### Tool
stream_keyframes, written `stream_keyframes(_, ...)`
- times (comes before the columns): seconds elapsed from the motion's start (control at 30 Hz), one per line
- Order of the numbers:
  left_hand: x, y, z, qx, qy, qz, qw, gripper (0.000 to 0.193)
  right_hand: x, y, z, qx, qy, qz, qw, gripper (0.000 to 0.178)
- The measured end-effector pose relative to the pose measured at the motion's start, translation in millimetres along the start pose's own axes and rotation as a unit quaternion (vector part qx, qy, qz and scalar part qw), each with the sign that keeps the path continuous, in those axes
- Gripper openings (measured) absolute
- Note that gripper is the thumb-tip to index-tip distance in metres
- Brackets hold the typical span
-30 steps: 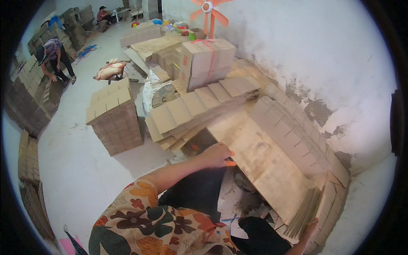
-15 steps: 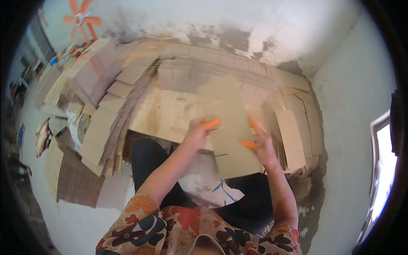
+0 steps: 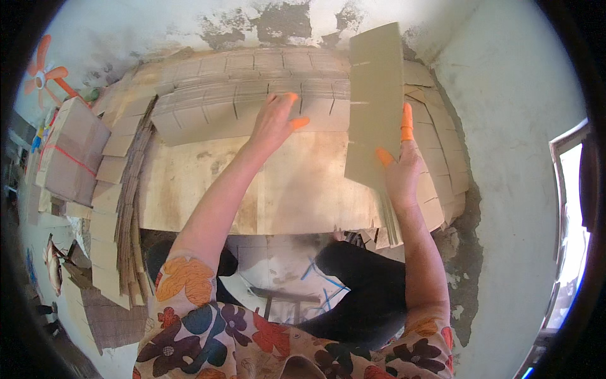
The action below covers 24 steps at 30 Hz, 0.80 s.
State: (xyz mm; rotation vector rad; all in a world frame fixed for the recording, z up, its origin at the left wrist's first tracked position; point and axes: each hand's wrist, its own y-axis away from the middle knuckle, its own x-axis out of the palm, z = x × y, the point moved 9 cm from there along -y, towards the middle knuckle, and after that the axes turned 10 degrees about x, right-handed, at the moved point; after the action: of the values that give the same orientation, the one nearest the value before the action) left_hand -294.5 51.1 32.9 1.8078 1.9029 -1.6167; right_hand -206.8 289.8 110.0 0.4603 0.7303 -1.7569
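Observation:
Upright on the right stands a flat cardboard piece with short slits (image 3: pixel 375 104). My right hand (image 3: pixel 404 177) grips its right edge, the thumb lying across its face. Orange finger covers show on both hands. My left hand (image 3: pixel 273 123) is above the wooden board, near a long stack of slotted cardboard strips (image 3: pixel 208 117) at the far side. Its thumb and forefinger are apart with nothing between them; the other fingers are partly hidden.
A bare wooden board (image 3: pixel 252 183) lies in front of my knees. Overlapping cardboard pieces (image 3: pixel 117 183) line its left, with more cardboard (image 3: pixel 442 158) on the right. A taped carton (image 3: pixel 72 148) and an orange fan (image 3: pixel 43 79) are at the far left. Walls stand behind and to the right.
My left hand has let go of the cardboard piece and moved toward the far stack. My right hand has carried the piece to the right and stood it upright. The view has shifted.

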Motion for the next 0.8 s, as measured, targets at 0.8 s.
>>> stream_keyframes(0.8, 73.3, 1.7, -56.2, 0.241, -0.128, 0.174, 0.946, 0.009, 13.0, 1.6, -6.4, -0.022, -0.041, 0.008, 0.999, 0.082)
